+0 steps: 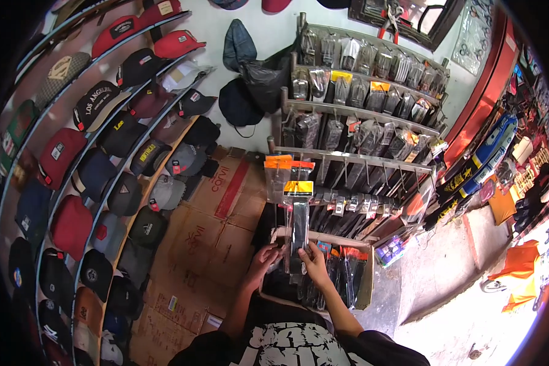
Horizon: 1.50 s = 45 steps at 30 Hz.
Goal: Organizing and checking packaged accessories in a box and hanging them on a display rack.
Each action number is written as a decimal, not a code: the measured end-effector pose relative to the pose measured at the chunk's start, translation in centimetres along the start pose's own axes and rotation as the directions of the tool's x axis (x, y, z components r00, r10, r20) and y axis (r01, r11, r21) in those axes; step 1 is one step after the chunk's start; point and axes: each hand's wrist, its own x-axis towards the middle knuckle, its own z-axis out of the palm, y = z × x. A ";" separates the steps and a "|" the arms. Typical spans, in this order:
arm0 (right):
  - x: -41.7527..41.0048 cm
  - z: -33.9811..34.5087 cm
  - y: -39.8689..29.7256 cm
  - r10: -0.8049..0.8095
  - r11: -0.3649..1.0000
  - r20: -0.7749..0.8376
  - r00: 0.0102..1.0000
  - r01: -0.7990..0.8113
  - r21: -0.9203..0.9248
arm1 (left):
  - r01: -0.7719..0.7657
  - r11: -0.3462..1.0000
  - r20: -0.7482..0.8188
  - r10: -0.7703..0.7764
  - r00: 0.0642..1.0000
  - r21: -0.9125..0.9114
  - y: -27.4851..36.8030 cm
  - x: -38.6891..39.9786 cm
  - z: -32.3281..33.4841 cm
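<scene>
My right hand point(314, 264) grips the lower part of a clear plastic packet with a yellow header point(298, 188) and a long dark item inside, perhaps a belt. Close to its left, my left hand point(266, 261) has bent fingers near the packet's lower left edge; whether it grips anything cannot be told. More packets with orange headers point(279, 162) hang just behind, at the left end of a metal rack's lower rail. Below both hands stands an open cardboard box point(365, 293) holding several dark packets with orange and blue headers.
A metal rack point(357, 110) of packaged goods rises ahead. Shelves of caps point(119, 132) curve along the left, beside stacked cardboard cartons point(201, 256). Pliers with red handles point(390, 23) hang at the top. An orange cloth point(521, 270) lies at the bright right side.
</scene>
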 end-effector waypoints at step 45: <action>3.9 4.4 0.9 0.054 0.991 -0.239 0.970 -0.023 0.128 | 0.153 0.982 0.157 -0.169 0.973 0.111 -0.3 3.3 -3.5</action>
